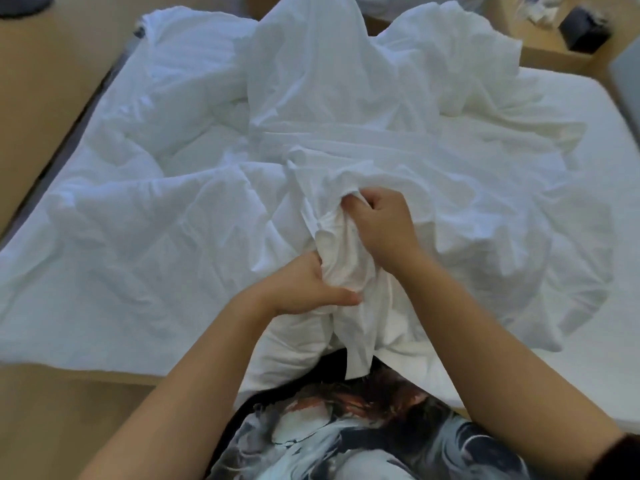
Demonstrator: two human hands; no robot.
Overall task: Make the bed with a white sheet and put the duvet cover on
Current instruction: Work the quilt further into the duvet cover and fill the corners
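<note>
Bed (595, 188), white bedding crumpled across it. Left hand (304, 289) and right hand (381, 223) both clenched on bunched duvet cover (343, 258) at 6 o'clock.

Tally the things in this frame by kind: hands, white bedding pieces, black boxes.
Hands: 2, left hand and right hand, each with a grip on the cover
White bedding pieces: 3, the duvet, the cover and the sheet
Black boxes: 1, the box
Total: 6
</note>
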